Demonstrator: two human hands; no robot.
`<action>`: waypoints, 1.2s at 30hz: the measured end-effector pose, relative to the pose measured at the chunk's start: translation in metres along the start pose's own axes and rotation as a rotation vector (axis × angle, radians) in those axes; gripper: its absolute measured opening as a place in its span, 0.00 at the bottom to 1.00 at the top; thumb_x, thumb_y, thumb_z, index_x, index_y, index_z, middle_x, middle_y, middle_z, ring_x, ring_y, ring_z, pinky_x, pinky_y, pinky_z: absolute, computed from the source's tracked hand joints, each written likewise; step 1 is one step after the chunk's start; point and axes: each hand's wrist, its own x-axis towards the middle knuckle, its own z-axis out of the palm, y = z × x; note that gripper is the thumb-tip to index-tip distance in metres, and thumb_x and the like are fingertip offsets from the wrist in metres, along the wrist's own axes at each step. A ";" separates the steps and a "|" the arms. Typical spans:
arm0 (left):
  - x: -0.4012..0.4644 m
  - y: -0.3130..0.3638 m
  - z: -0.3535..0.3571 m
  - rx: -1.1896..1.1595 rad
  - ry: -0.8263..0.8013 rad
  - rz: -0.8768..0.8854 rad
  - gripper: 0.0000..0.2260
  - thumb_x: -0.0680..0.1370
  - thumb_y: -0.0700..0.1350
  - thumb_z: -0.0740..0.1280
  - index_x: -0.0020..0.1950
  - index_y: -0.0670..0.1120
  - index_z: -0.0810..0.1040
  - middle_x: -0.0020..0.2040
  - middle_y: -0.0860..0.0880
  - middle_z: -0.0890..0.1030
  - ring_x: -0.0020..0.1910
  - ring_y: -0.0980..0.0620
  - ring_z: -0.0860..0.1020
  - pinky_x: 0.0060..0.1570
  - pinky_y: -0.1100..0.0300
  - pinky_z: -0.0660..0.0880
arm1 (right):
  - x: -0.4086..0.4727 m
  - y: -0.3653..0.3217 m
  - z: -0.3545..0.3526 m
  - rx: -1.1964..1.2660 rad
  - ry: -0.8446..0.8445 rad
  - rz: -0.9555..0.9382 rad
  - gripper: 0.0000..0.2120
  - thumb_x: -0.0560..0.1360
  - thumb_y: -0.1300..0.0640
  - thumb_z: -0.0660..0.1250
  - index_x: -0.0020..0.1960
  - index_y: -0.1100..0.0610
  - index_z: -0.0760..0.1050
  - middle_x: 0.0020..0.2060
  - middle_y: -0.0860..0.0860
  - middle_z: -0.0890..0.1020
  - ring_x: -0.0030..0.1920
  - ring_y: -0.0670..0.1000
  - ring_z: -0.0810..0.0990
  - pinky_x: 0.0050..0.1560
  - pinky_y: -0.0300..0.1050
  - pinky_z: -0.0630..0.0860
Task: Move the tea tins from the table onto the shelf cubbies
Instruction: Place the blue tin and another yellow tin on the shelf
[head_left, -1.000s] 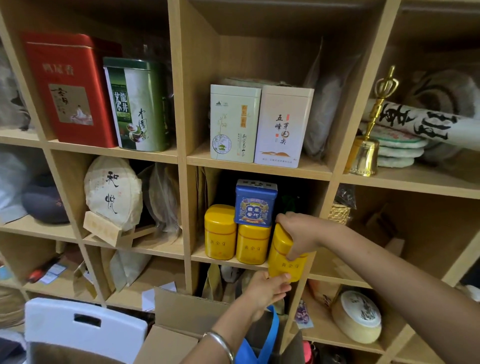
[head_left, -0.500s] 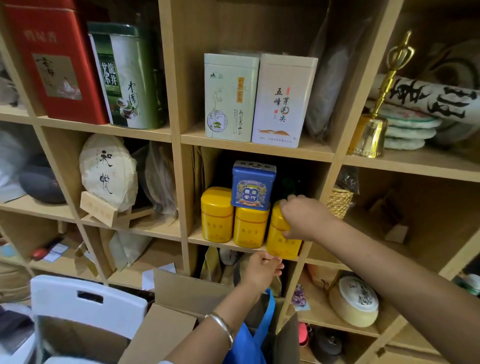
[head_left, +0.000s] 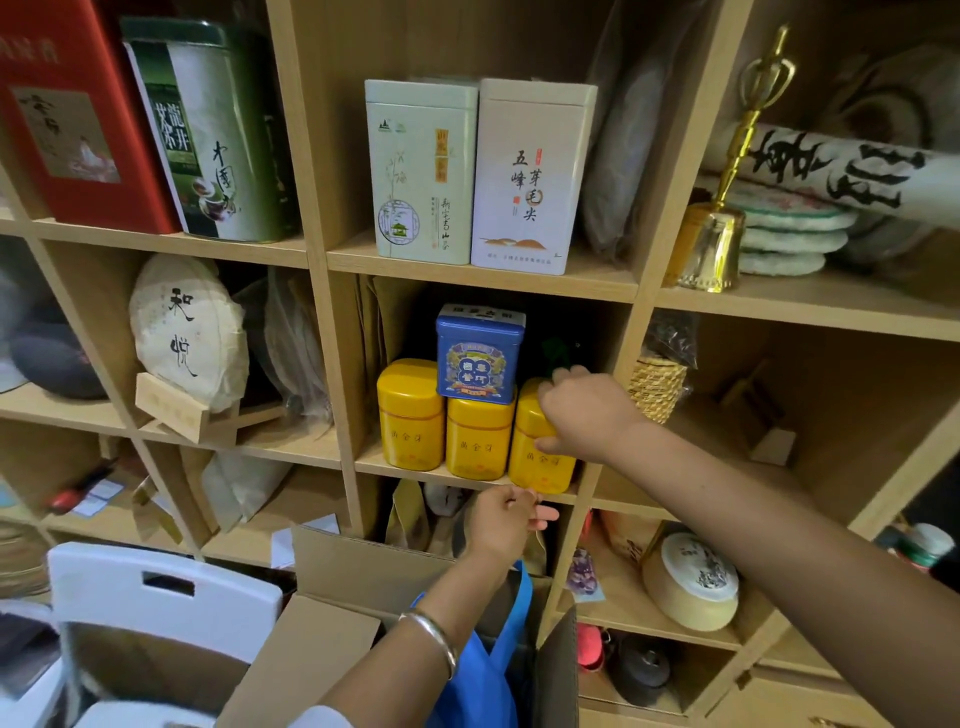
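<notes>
Three yellow tea tins stand in a row in the middle cubby of the wooden shelf (head_left: 470, 280). My right hand (head_left: 584, 413) is wrapped over the top of the rightmost yellow tin (head_left: 537, 465), which rests on the cubby floor at its front edge. The middle yellow tin (head_left: 478, 441) and the left yellow tin (head_left: 410, 415) stand beside it. A blue tin (head_left: 479, 353) sits on top of those two. My left hand (head_left: 501, 525) hangs just below the shelf edge under the rightmost tin, fingers loosely curled, holding nothing.
Two pale tall tins (head_left: 478, 171) fill the cubby above; a red tin (head_left: 67, 114) and a green tin (head_left: 218, 135) stand upper left. A brass bell (head_left: 711, 244) is at right. An open cardboard box (head_left: 363, 597) with a blue bag (head_left: 483, 670) and a white chair (head_left: 161, 597) lie below.
My right hand has carried the yellow tin up from below the shelf edge and set it down in the cubby beside the other two. My left hand stayed beneath it.
</notes>
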 end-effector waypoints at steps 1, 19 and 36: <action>0.000 0.001 0.000 0.000 0.001 -0.002 0.11 0.82 0.45 0.61 0.43 0.45 0.79 0.39 0.47 0.87 0.36 0.53 0.81 0.46 0.56 0.79 | 0.000 0.000 0.000 0.000 -0.001 0.000 0.27 0.73 0.41 0.66 0.61 0.61 0.73 0.56 0.58 0.77 0.56 0.57 0.76 0.46 0.49 0.74; 0.004 0.018 0.002 0.063 0.045 -0.055 0.07 0.78 0.40 0.67 0.41 0.41 0.79 0.29 0.51 0.84 0.37 0.51 0.84 0.51 0.56 0.82 | 0.003 0.002 0.006 -0.006 -0.027 -0.028 0.27 0.75 0.44 0.65 0.64 0.63 0.70 0.59 0.59 0.76 0.59 0.58 0.74 0.50 0.49 0.75; 0.006 0.020 0.007 0.015 0.014 -0.090 0.06 0.79 0.38 0.66 0.42 0.40 0.77 0.26 0.50 0.82 0.35 0.50 0.83 0.50 0.56 0.81 | 0.002 0.003 0.007 -0.008 -0.024 -0.032 0.26 0.75 0.46 0.64 0.66 0.63 0.69 0.59 0.59 0.75 0.58 0.58 0.74 0.49 0.49 0.76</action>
